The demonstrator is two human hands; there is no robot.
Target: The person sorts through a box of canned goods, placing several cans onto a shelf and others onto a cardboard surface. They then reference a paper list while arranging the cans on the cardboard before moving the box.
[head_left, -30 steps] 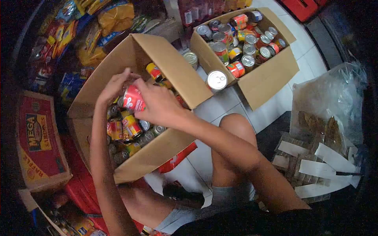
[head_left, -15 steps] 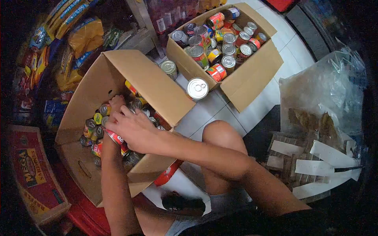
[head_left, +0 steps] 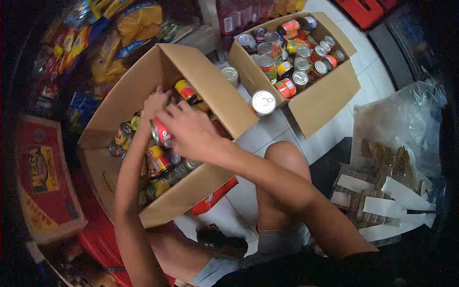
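Note:
A tilted cardboard box [head_left: 208, 91] in front of me holds many small cans. My right hand [head_left: 191, 131] reaches inside it, fingers closed around a red can [head_left: 161, 133] with white lettering. Just to the left, my left hand [head_left: 155, 103] is deeper in the box among the cans; its fingers are partly hidden and blurred, so any hold does not show. A yellow and red can [head_left: 185, 91] lies by its fingertips. Below the right hand lies another yellow and red can [head_left: 158, 160].
A second cardboard box [head_left: 325, 107] full of cans stands at the upper right. On the tiles between the boxes are a large silver-topped can [head_left: 263, 103] and another can [head_left: 230, 75]. A clear plastic bag [head_left: 401, 129] sits at right, a red carton [head_left: 45, 177] at left.
The camera view has shifted, moving the boxes rightward in frame. My right hand and the red can have moved farther up the box, and my left hand has moved up too.

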